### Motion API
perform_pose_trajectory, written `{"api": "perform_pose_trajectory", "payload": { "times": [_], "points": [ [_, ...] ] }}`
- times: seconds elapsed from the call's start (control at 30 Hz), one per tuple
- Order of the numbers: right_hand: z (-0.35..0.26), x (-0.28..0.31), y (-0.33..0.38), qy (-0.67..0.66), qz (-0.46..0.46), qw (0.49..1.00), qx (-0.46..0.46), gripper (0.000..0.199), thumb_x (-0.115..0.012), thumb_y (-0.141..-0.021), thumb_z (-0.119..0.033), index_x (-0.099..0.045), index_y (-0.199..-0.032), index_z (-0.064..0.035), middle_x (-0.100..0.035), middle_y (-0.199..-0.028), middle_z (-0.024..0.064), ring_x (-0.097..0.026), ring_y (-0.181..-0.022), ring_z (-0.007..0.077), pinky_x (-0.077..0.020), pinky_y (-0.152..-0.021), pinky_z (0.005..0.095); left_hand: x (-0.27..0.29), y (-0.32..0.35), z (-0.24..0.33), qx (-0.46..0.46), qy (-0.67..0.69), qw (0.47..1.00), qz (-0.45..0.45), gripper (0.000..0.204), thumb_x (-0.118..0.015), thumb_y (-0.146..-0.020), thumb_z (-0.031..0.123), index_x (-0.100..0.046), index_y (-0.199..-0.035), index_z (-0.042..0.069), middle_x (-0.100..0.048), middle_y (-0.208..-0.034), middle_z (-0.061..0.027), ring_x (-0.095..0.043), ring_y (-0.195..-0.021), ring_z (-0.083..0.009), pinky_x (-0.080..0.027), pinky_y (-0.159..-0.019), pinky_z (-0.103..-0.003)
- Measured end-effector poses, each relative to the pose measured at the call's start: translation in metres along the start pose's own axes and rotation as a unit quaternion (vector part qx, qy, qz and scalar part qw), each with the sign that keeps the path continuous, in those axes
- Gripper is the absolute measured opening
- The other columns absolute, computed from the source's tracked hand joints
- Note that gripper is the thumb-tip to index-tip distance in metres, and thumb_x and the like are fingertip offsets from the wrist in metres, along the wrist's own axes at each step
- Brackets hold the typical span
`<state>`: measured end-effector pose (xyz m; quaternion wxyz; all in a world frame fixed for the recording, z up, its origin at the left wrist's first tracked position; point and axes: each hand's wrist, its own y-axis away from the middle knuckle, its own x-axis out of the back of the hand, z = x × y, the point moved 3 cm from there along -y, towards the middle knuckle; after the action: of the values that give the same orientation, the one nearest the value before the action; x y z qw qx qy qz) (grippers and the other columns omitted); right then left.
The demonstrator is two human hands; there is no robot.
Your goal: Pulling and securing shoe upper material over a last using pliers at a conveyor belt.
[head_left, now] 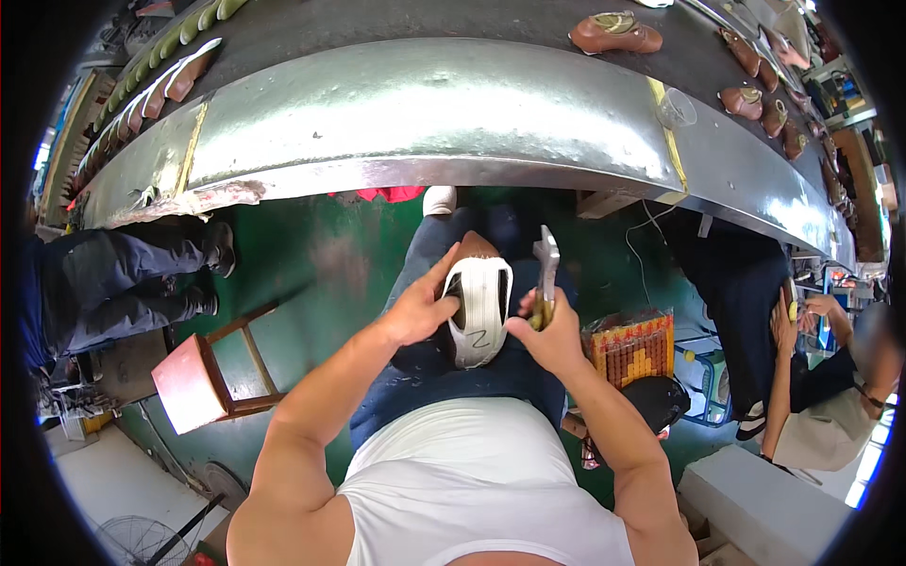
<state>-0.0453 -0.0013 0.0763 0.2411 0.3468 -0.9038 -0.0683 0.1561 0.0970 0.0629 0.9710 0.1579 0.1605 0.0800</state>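
While left hand (pixel 422 307) steadies shoe (pixel 478 311), right hand (pixel 547 338) grips pincers (pixel 545 274).

left hand (pixel 420 307) grips a shoe (pixel 477 316) on the lap, white sole up — right hand (pixel 547 340) holds a metal tool (pixel 545 274) just beside it; brown shoes (pixel 615 34) sit on the curved surface (pixel 425 113).

Bright daylight floods the scene; strong glare streaks the curved metal tabletop (pixel 425 113). Under it lies deep shadow. Fisheye bending warps straight edges, the corners go black, and the far right rim blurs.
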Motion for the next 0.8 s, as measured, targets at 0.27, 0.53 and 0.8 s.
{"api": "perform_pose_trajectory", "payload": {
  "times": [0.27, 0.53, 0.8],
  "points": [
    [0.015, -0.008, 0.019, 0.018, -0.131, 0.991, 0.036, 0.06, -0.079, -0.077, -0.031, -0.053, -0.119, 0.0043, -0.066, -0.101, 0.0236, -0.065, -0.095, 0.0383, -0.0501, -0.085, 0.0397, -0.044, 0.054, -0.017, -0.026, -0.182, 0.982, 0.041, 0.095, -0.044, -0.075, -0.011, -0.004, -0.158, 0.011, -0.026, -0.156, -0.0178, -0.028, -0.145, -0.0279, -0.025, -0.116, -0.033],
    [0.052, 0.009, -0.018, -0.141, -0.25, 0.957, -0.048, 0.033, -0.068, -0.082, -0.005, -0.056, -0.111, 0.0009, -0.066, -0.088, 0.0046, -0.062, -0.073, 0.0128, -0.0515, -0.068, 0.0315, -0.01, 0.004, -0.032, 0.112, -0.014, 0.985, -0.133, 0.088, -0.054, -0.072, -0.005, -0.023, -0.153, 0.007, -0.048, -0.142, -0.0111, -0.045, -0.132, -0.0208, -0.035, -0.11, -0.032],
    [0.04, 0.059, 0.028, 0.159, -0.156, 0.971, -0.087, 0.03, -0.058, -0.093, -0.017, -0.057, -0.115, 0.003, -0.068, -0.09, 0.0142, -0.067, -0.076, 0.0211, -0.0526, -0.071, 0.034, -0.037, 0.003, -0.058, 0.062, -0.218, 0.974, 0.007, 0.101, -0.081, -0.072, 0.008, -0.02, -0.152, 0.001, -0.049, -0.14, -0.0164, -0.047, -0.132, -0.0246, -0.035, -0.111, -0.035]
  ]
}}
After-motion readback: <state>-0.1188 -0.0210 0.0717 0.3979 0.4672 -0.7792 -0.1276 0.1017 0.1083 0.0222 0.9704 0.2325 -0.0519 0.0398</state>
